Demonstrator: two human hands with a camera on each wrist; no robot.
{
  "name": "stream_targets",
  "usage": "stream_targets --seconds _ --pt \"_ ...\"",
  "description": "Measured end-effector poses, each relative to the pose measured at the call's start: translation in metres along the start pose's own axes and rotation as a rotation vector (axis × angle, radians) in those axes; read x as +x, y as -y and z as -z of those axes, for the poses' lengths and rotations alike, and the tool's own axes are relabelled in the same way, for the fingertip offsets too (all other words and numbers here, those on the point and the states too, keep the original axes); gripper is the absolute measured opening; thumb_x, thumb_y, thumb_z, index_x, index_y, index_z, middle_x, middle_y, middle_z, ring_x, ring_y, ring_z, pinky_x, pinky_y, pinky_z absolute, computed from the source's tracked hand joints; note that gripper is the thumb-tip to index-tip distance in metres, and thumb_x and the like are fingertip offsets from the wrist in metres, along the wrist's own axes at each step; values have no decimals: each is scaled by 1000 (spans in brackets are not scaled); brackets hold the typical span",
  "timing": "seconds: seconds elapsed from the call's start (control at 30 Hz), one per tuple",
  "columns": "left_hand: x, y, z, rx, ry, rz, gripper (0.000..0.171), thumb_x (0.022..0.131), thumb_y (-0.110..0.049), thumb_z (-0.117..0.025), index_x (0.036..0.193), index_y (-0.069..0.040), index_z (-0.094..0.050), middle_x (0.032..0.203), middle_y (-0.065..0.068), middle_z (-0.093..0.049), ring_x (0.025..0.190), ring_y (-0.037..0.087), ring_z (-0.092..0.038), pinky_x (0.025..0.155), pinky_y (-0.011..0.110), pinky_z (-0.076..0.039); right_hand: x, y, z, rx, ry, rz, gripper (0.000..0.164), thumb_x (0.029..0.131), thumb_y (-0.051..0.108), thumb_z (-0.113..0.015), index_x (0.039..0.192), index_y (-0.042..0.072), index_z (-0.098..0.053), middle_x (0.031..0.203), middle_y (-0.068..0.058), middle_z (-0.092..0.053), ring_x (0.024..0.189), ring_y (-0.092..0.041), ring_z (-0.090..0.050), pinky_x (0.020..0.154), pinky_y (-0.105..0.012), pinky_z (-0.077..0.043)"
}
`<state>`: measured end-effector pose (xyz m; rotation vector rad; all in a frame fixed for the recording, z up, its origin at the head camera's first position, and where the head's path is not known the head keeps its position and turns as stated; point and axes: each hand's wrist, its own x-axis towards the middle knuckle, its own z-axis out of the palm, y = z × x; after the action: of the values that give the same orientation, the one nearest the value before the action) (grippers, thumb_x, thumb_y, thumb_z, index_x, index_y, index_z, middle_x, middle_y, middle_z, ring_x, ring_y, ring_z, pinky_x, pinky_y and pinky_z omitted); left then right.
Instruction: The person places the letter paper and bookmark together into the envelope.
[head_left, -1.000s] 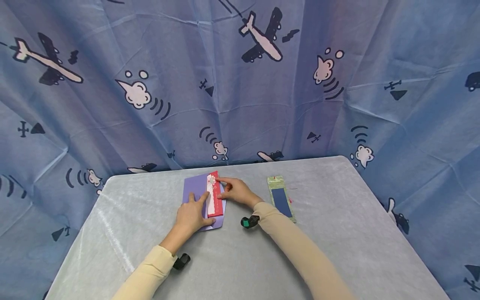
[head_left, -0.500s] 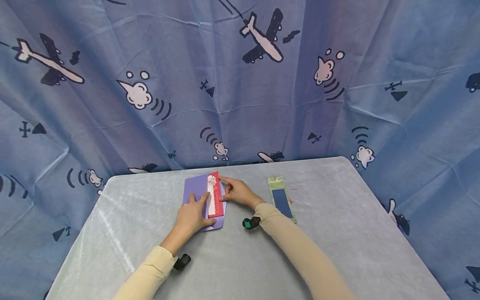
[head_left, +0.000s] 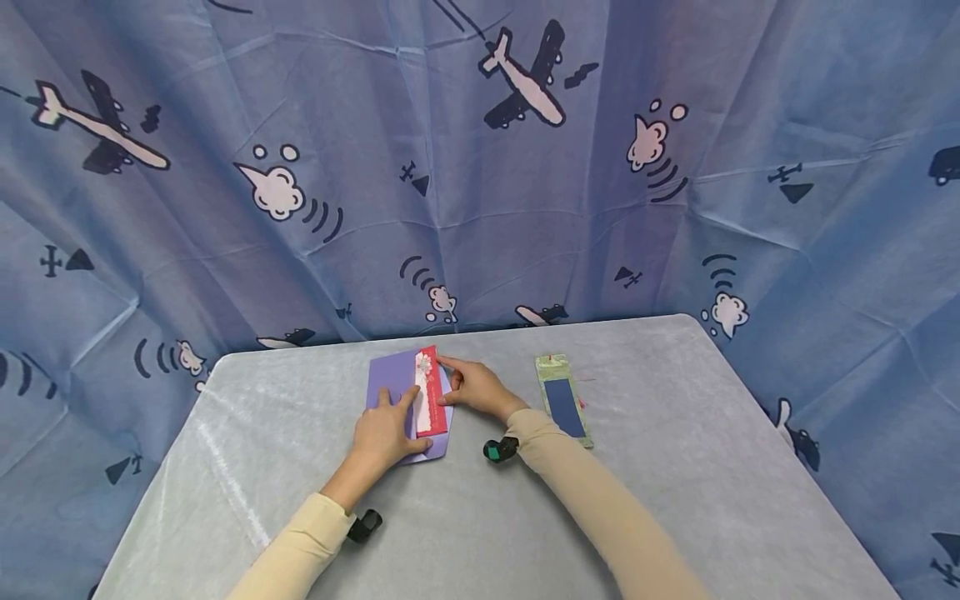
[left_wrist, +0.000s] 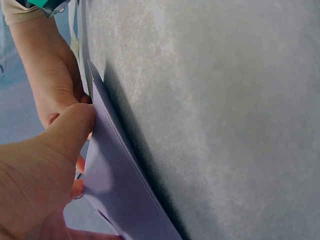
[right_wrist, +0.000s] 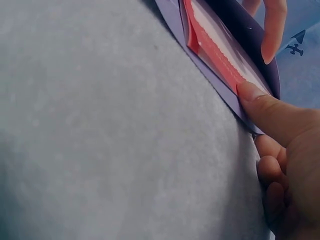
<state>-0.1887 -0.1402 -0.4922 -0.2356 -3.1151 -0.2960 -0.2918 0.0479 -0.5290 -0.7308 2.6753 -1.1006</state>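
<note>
A purple envelope (head_left: 390,371) lies on the table with its pointed flap toward the right. The red and white flowered card (head_left: 431,412) lies lengthwise at its mouth; in the right wrist view the card (right_wrist: 215,50) sits between the purple layers. My left hand (head_left: 381,429) rests spread on the envelope, fingers straight, thumb at the near edge. In the left wrist view the thumb lies along the envelope's edge (left_wrist: 112,150). My right hand (head_left: 480,387) holds the card's right edge with thumb and index finger, the other fingers curled under. The thumb (right_wrist: 255,95) presses on the red strip.
A narrow green packet (head_left: 552,367) with a dark blue panel (head_left: 564,407) lies to the right, by my right forearm, a small pink bit at its side. The grey cloth-covered table (head_left: 712,467) ends at a blue airplane-print curtain (head_left: 480,167).
My right index finger and thumb have slid slightly right, from on top of the card to its right edge. The left hand and the envelope stay in place.
</note>
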Motion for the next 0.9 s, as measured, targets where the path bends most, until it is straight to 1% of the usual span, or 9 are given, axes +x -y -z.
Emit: stream_targets --seconds 0.13,0.3,0.5,0.77,0.9 --pt "0 0 0 -2 2 1 96 65 -56 -86 146 -20 -49 137 37 -50 79 44 -68 74 55 -58 -1 2 0 -19 -1 -1 82 78 30 -84 149 16 -46 73 5 -52 65 -6 -45 60 -19 -36" --pt "0 -1 1 -5 -2 -3 95 65 -55 -86 146 -20 -49 134 36 -51 76 42 -67 72 54 -58 -2 5 2 -65 6 -1 79 78 31 -84 148 18 -47 73 5 -50 65 -6 -44 60 -20 -35" --pt "0 -1 1 2 -9 -8 95 65 -54 -86 146 -20 -49 132 35 -52 73 40 -66 71 53 -58 -2 6 1 -89 9 9 77 79 31 -83 148 20 -48 73 6 -50 66 -6 -44 61 -21 -35" --pt "0 -1 0 1 -15 -9 95 65 -55 -86 146 -20 -49 126 33 -54 65 35 -62 67 51 -58 -2 6 0 -133 17 -2 78 80 38 -81 148 21 -47 72 6 -48 66 -7 -42 60 -21 -32" --pt "1 0 -1 7 -20 -11 95 65 -55 -86 146 -20 -49 125 33 -55 65 35 -62 67 51 -58 -3 8 0 -151 10 -10 77 80 40 -81 148 22 -48 71 6 -48 65 -7 -42 59 -21 -31"
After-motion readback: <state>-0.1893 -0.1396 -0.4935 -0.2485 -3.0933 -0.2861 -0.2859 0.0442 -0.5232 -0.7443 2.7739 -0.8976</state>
